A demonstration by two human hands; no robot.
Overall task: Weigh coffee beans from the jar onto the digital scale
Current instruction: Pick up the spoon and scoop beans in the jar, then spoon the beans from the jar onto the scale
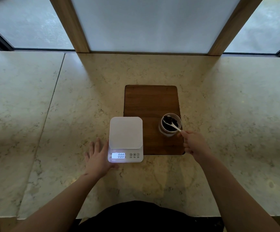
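Left hand (97,158) flat beside scale (125,139); spoon (171,124) bowl far-left in jar (170,125).

The marble counter (152,69) lies bare on all sides, while the scale (125,131) and open jar (170,124) stand near each other, a strip of wooden board (151,101) free between them.

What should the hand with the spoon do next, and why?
Probably lift the white spoon out of the jar and carry its beans left to the scale. The right hand holds the spoon's handle, and its bowl sits among the beans. The scale's platform is bare and the display shows zeros, while the left hand rests flat beside it.
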